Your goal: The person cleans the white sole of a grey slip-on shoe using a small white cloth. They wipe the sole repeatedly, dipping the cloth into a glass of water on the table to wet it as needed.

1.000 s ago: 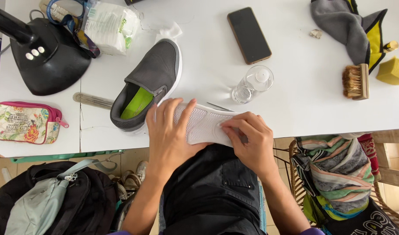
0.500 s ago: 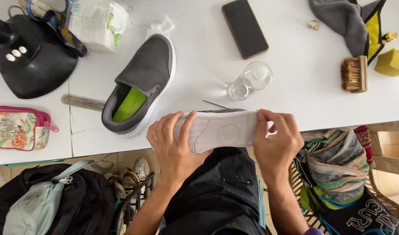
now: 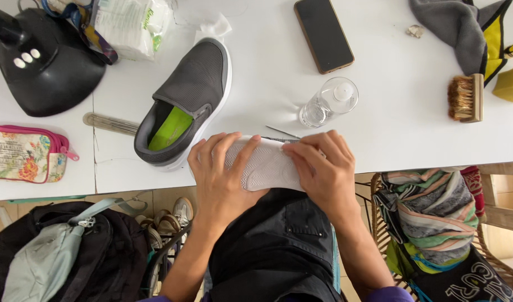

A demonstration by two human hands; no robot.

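Now, going left to right: a floral zip pouch (image 3: 22, 154) lies at nine o'clock, and a plastic-wrapped white package (image 3: 130, 25) with green print sits at eleven. Beside it rests the grey slip-on shoe (image 3: 186, 100). At the table's near edge, your left hand (image 3: 223, 179) and right hand (image 3: 323, 170) both clamp the upturned white-soled shoe (image 3: 265, 165); something thin, perhaps a needle, pokes out above it. At one o'clock stands a clear bottle (image 3: 329, 102).
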